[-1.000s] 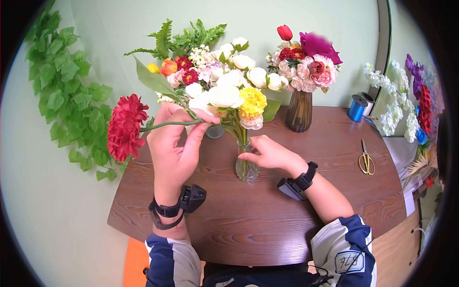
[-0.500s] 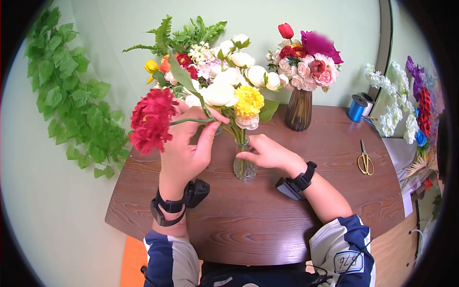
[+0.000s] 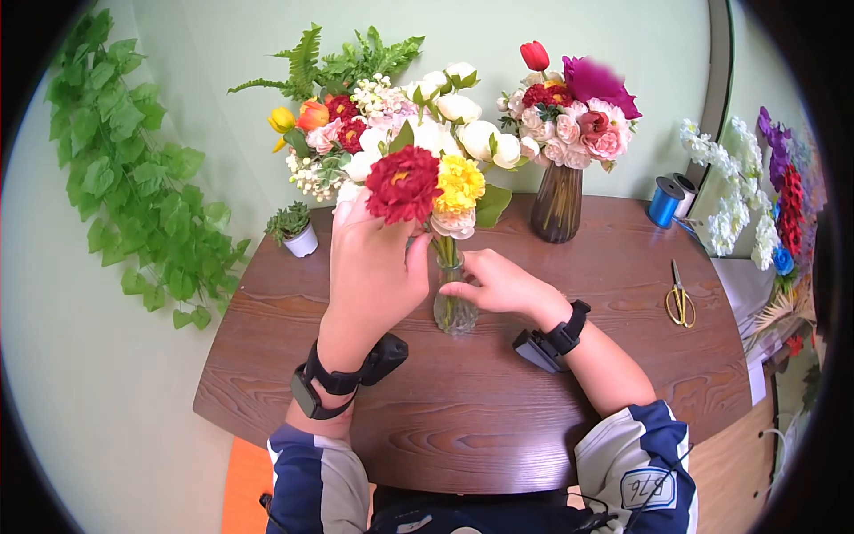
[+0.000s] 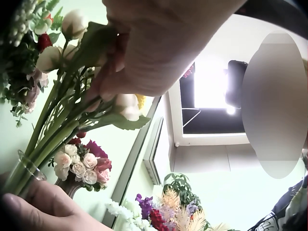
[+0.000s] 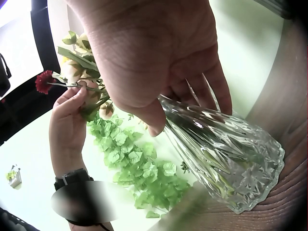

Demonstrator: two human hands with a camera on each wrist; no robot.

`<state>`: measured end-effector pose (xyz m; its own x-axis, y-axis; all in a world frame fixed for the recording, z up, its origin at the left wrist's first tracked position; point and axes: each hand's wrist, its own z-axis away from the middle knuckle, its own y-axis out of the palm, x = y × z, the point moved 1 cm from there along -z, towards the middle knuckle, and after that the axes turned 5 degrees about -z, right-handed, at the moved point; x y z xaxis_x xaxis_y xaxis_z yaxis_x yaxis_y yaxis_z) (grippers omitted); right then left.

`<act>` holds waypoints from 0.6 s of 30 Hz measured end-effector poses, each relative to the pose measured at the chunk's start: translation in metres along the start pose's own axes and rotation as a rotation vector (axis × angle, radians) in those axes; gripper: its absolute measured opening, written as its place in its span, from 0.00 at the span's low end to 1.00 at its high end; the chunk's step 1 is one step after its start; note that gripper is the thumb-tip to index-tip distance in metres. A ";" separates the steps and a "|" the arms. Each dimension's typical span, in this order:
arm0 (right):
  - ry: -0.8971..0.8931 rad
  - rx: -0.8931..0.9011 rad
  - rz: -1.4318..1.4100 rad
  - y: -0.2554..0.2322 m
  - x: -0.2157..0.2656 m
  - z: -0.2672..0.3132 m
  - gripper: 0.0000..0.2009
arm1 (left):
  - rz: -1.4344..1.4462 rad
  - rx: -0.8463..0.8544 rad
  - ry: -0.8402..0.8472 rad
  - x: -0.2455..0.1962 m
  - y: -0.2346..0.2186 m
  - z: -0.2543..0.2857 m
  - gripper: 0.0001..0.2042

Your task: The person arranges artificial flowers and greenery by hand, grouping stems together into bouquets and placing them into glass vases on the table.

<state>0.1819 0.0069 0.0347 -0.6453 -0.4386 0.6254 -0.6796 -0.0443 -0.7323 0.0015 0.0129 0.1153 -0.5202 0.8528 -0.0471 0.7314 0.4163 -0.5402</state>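
My left hand [image 3: 378, 276] pinches the stem of a red flower [image 3: 403, 184], its bloom facing me beside a yellow flower [image 3: 461, 184]. In the right wrist view, the thin stem [image 5: 60, 84] runs sideways from the bloom to the fingertips. My right hand [image 3: 511, 285] grips the neck of a clear ribbed glass vase [image 3: 455, 313] standing on the table. Green stems [image 4: 45, 139] fill its mouth in the left wrist view, bearing white flowers [image 3: 480, 140] and a pale pink one [image 3: 454, 224]. The red bloom and left hand hide part of this bunch in the head view.
Behind stands a mixed bouquet with ferns [image 3: 307, 62]. A dark vase [image 3: 558, 205] of pink flowers is at the back right, near ribbon spools [image 3: 664, 203]. Gold-handled scissors [image 3: 680, 303] lie right; a small potted succulent [image 3: 301, 238] sits left. Ivy [image 3: 133, 187] hangs on the wall.
My left hand has moved right with the red flower, bringing its bloom from the far left to beside the yellow flower. The right hand stays on the vase. The succulent has come into sight.
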 end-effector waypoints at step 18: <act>-0.032 -0.013 -0.030 0.000 0.003 0.001 0.17 | 0.191 -0.242 -0.042 -0.003 -0.012 -0.006 0.08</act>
<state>0.1808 0.0046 0.0363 -0.6129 -0.4660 0.6381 -0.7034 -0.0463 -0.7093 -0.0035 0.0075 0.1269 -0.3775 0.9110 -0.1658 0.8986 0.3172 -0.3031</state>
